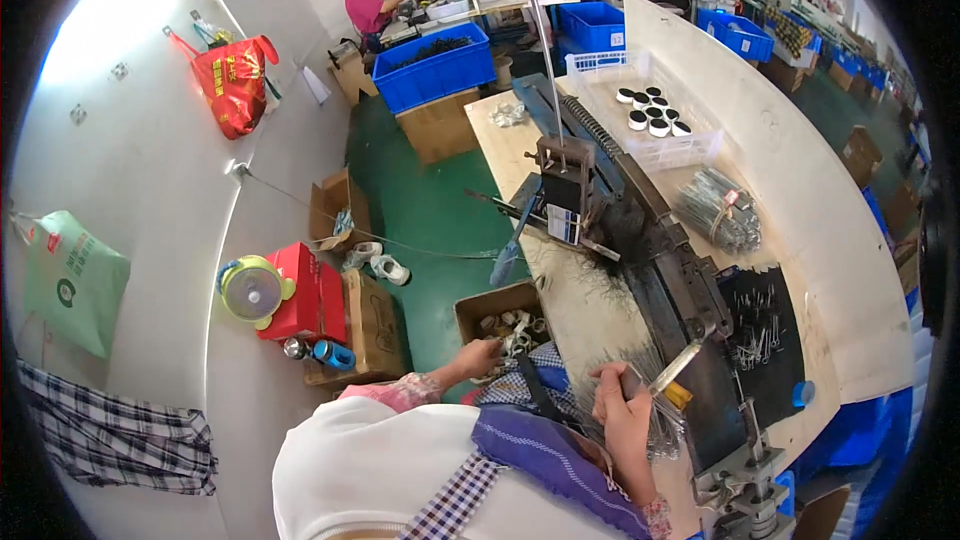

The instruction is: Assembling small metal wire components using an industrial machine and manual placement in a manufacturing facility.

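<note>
Wire bundle (662,410): thin silvery pins with a yellow band, held at the tabletop's (800,240) near edge, long axis running 7 to 1 o'clock toward the dark machine (680,290). Right hand (625,410) is on it, fingers curled shut round the bundle's lower end; pins fan out at 3 o'clock of the palm. Left hand (480,355) sits well apart at 9 o'clock, in an open carton (505,315) of pale rolls, fingers bent on them; grip hard to tell. More wire bundles (720,210) lie at 1 o'clock.
</note>
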Demonstrator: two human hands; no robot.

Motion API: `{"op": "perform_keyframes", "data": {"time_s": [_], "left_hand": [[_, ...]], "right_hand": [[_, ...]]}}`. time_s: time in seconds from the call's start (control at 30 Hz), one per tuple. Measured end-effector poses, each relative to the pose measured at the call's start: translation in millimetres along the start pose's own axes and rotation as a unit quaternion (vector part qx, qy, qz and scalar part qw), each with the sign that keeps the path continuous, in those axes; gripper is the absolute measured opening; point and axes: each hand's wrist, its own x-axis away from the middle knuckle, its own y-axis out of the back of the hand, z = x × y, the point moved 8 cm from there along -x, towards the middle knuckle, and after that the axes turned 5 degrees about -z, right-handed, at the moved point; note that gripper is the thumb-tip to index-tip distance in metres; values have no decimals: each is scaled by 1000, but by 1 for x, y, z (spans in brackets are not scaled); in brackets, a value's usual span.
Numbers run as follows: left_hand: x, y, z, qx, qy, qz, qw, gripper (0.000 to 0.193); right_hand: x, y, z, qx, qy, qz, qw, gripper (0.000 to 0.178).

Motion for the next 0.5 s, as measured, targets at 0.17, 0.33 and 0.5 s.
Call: {"op": "perform_keyframes", "data": {"time_s": [0.17,0.33,0.5], "left_hand": [[-1,-56,47,-46,17,116,992,28],[23,-120,118,-69,65,229,969,31],[20,-138,111,-64,41,250,965,32]], "right_hand": [[1,-3,-10,48,-28,23,998,26],[1,-10,-16,117,-55,38,991,25],[1,-22,-26,179,5,93,979,26]]}}
